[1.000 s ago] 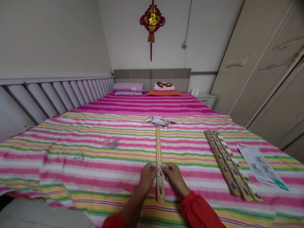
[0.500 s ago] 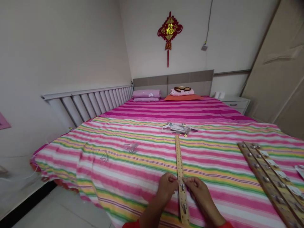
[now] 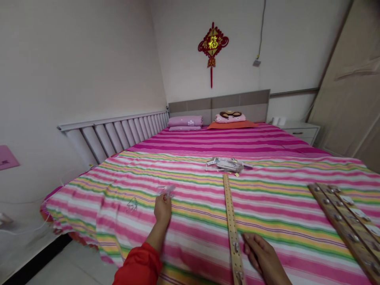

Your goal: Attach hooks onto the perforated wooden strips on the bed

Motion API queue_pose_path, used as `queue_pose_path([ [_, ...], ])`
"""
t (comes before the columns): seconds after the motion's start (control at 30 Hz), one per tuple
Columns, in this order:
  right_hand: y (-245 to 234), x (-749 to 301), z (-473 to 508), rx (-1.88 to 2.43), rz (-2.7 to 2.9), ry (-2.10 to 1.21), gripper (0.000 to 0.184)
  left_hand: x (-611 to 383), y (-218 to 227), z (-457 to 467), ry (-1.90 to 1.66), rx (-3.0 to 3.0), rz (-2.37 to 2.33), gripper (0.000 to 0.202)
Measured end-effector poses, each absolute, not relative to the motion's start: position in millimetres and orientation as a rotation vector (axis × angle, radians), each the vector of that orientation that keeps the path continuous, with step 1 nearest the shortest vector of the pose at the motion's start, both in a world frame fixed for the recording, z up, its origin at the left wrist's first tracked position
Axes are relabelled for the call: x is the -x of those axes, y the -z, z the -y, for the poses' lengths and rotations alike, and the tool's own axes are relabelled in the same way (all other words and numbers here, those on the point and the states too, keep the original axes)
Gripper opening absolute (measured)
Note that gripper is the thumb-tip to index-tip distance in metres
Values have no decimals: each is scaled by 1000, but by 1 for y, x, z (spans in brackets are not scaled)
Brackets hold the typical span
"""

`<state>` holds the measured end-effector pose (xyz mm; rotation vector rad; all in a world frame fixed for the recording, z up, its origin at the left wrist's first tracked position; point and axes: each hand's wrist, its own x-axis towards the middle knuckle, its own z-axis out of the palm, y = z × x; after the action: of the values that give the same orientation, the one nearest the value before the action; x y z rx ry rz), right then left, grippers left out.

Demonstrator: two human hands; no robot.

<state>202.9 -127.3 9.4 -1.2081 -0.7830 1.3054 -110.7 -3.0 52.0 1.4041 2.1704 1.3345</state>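
A long wooden strip (image 3: 232,225) with a row of holes and small metal clips lies lengthwise on the striped bedspread (image 3: 267,198). My right hand (image 3: 259,253) rests beside its near end, fingers lying loosely on the cover and touching the strip's edge. My left hand (image 3: 163,208) is stretched out to the left, its fingers closed at a small clear plastic packet (image 3: 166,191) on the cover. A second tiny clear item (image 3: 132,204) lies further left.
A pile of plastic bags with metal parts (image 3: 226,164) lies past the strip's far end. Two more wooden strips with fittings (image 3: 344,217) lie at the right. Pillows (image 3: 185,122) sit at the headboard; a padded rail (image 3: 118,132) runs along the left wall.
My left hand has left the wooden strip and reached left to the clear packet. My right hand has slid back toward the strip's near end. The camera has lifted slightly.
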Motion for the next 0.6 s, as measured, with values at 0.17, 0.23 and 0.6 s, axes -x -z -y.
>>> queue_pose_path([
  [0.17,-9,-204,127,1195,769,-1308,50,112,-47,-3,-1104,-1425,-2328,24],
  [0.23,-9,-204,128,1195,781,-1302,50,111,-46,-3,-1070,-1424,-2341,22],
  [0.6,-6,-204,126,1188,801,-1272,50,89,-38,31,-1653,-1457,-1694,26],
])
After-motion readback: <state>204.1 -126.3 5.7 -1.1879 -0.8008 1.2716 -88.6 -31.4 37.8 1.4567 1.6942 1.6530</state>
